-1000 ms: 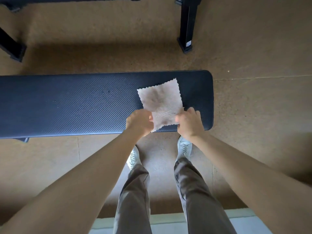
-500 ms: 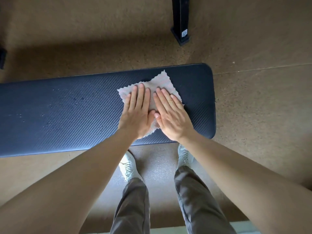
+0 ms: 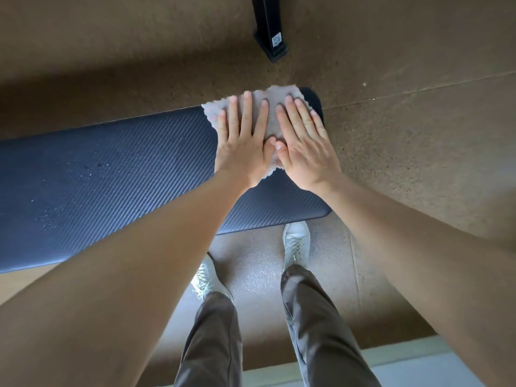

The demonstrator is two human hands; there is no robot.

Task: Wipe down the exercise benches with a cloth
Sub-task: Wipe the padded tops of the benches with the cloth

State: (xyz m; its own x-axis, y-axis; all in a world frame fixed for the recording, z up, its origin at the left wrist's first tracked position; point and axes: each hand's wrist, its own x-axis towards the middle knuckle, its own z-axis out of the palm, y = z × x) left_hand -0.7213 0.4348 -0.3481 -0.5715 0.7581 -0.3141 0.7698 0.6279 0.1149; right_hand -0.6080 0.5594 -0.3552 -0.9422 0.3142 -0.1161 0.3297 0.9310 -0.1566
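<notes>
Dark navy counter (image 3: 111,177) with fine diagonal ribbing. Pale pinkish-beige cloth (image 3: 279,92). Speckled brown floor (image 3: 418,135). Black post (image 3: 269,23) beyond the counter. White shoes (image 3: 296,241), grey-brown trousers (image 3: 315,317) on its near side.

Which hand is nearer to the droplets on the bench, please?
Left. The left hand lies on the cloth, right of the droplets; the right hand lies beyond it, at the end of the bench.

Bare forearms (image 3: 156,263), grey-brown trousers (image 3: 312,317) — white laced sneakers (image 3: 296,241)
</notes>
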